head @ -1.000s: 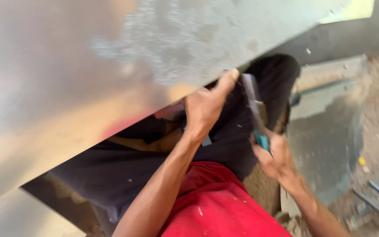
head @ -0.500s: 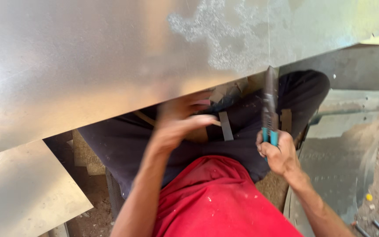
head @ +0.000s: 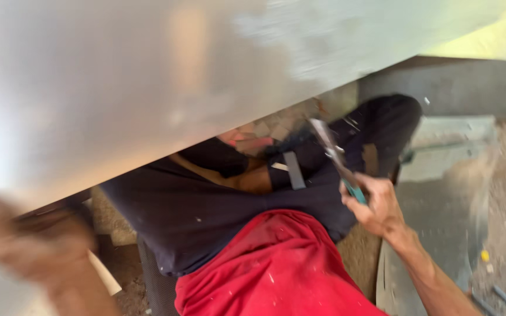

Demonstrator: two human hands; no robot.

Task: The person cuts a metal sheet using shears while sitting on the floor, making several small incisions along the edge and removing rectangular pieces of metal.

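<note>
A big grey metal sheet (head: 147,88) fills the upper half of the view, its lower edge slanting over my lap. My right hand (head: 376,205) is closed on the teal handles of metal snips (head: 338,158), whose blades point up toward the sheet's edge without touching it. My left hand (head: 36,246) is a blur at the lower left, close to the sheet's low edge; its fingers cannot be made out. My dark trousers (head: 206,205) and red shirt (head: 276,269) lie below.
Flat grey metal pieces (head: 440,193) lie on the dirt floor to the right. A yellowish sheet corner (head: 481,44) shows at the top right. Thin rods (head: 499,295) lie at the bottom right corner. A pale strip (head: 103,272) lies by my left knee.
My left hand has swung from the sheet's edge at the middle down to the lower left. The snips have dropped and tilted left. The sheet now covers more of the view.
</note>
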